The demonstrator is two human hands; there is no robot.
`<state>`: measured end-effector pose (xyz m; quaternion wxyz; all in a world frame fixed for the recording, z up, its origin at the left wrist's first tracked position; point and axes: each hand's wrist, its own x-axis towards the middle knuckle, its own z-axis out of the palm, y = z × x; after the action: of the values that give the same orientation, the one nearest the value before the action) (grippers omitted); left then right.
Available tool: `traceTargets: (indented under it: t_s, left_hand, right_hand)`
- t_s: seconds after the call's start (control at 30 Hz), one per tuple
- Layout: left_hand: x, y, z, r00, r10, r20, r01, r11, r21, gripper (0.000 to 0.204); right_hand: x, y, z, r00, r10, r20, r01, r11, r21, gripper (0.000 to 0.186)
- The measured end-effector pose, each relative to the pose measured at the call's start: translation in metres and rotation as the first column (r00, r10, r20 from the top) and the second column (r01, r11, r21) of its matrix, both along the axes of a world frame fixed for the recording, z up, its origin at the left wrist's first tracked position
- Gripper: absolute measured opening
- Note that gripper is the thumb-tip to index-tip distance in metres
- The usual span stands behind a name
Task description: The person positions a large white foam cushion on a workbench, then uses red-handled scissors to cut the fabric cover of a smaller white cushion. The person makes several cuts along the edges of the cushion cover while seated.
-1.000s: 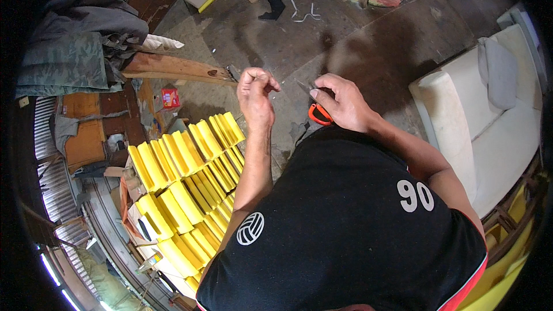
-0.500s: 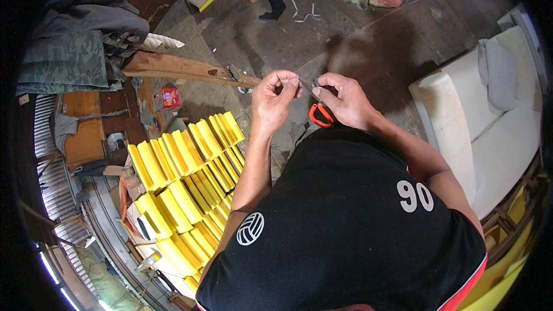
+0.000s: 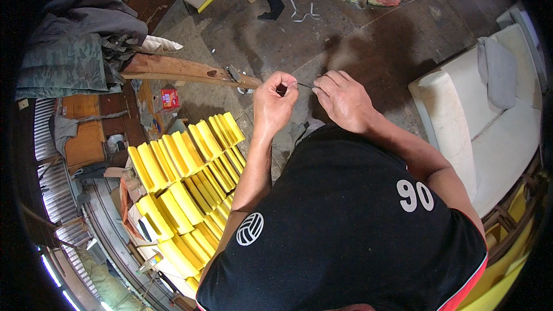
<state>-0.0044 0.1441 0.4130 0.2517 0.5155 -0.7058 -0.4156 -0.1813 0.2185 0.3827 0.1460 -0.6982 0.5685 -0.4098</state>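
My left hand [image 3: 275, 101] is raised in front of my chest, thumb and forefinger closed in a pinch. Whatever lies between those fingertips is too small to make out. Close by on the right, my right hand [image 3: 345, 99] is closed, back of the hand up. The thin dark blades of a pair of scissors [image 3: 305, 85] reach from its fingers towards my left fingertips. Under the right hand the scissors' handles are hidden.
Stacked yellow foam pieces [image 3: 181, 155] stand at the left, beyond them a wooden beam [image 3: 173, 68] and draped dark cloth [image 3: 86, 20]. A pale cushioned seat [image 3: 489, 109] is at the right. A black scrap [image 3: 269, 1] and white strips [image 3: 302, 11] lie on the floor.
My right hand has turned over, back upward, and the scissors' orange handles have gone out of sight. The blades now lie flatter between the hands. My left hand has barely moved.
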Motion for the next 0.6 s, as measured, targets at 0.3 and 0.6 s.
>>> traceTargets:
  t_s: [0.3,0.6]
  left_hand:
    - [0.0,0.003,-0.002,0.99,0.031,0.136,-0.026,0.999,-0.039,0.006]
    - [-0.009,0.008,-0.005,0.979,0.097,0.179,-0.063,0.98,-0.187,0.008]
  right_hand:
    - [0.001,0.001,-0.004,0.992,0.029,-0.121,-0.024,0.999,0.039,0.015]
    - [0.001,0.0,-0.01,0.992,0.036,-0.119,-0.032,0.999,0.03,0.014]
